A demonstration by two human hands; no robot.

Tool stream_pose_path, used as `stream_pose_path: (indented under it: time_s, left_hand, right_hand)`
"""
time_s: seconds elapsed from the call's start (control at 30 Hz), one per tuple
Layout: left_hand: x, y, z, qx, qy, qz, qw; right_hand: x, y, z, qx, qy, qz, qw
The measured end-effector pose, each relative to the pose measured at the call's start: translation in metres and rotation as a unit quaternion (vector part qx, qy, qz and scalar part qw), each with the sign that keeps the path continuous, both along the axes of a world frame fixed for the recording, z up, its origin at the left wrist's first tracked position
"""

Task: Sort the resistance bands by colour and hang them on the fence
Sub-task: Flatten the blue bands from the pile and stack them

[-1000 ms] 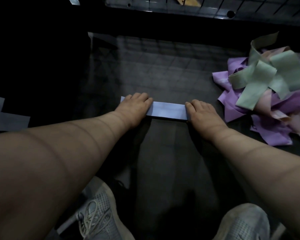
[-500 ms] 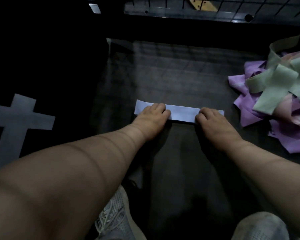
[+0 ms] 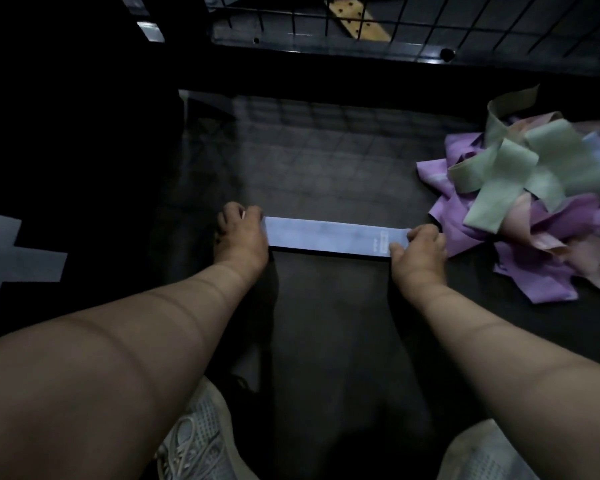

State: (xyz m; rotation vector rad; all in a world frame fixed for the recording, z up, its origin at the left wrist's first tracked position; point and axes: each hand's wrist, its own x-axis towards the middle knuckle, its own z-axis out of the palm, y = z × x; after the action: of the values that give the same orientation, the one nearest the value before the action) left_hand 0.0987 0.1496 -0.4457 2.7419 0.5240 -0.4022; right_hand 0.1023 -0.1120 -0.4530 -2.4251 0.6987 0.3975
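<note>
A pale blue resistance band (image 3: 326,235) lies flat and stretched out on the dark mat (image 3: 326,161) in front of me. My left hand (image 3: 240,233) grips its left end with curled fingers. My right hand (image 3: 419,245) pinches its right end, thumb on top near a small printed label. A loose heap of bands lies at the right: purple ones (image 3: 541,278) underneath, pale green ones (image 3: 513,174) on top, some pinkish ones among them. The black wire fence (image 3: 430,26) runs along the top of the view.
My two white trainers (image 3: 201,441) show at the bottom edge. Pale tape marks (image 3: 11,254) lie on the dark floor at the left. A yellowish perforated strip (image 3: 357,19) shows behind the fence mesh. A dark bar (image 3: 326,51) lies at the fence's foot.
My hands have slid apart along the blue band, from near its middle to its two ends, and now hold the ends instead of pressing flat on it.
</note>
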Motion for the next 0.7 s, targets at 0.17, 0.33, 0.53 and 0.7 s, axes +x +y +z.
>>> stream_pose_path:
  time_s: [0.17, 0.33, 0.53, 0.7]
  left_hand:
    - [-0.007, -0.003, 0.009, 0.041, -0.008, 0.0, 0.999]
    - [0.011, -0.04, 0.03, 0.034, -0.059, -0.071, 0.995]
    - [0.038, -0.141, 0.063, -0.049, -0.066, -0.224, 0.971]
    - [0.051, -0.222, 0.08, -0.093, -0.018, -0.298, 0.95]
  right_hand:
    - [-0.006, -0.003, 0.011, -0.01, -0.002, 0.002, 1.0]
    - [0.013, -0.037, 0.044, -0.149, -0.04, 0.307, 0.939]
    - [0.037, -0.144, 0.114, -0.194, 0.157, 0.518, 0.819]
    - [0.053, -0.212, 0.112, -0.176, 0.16, 0.331, 0.913]
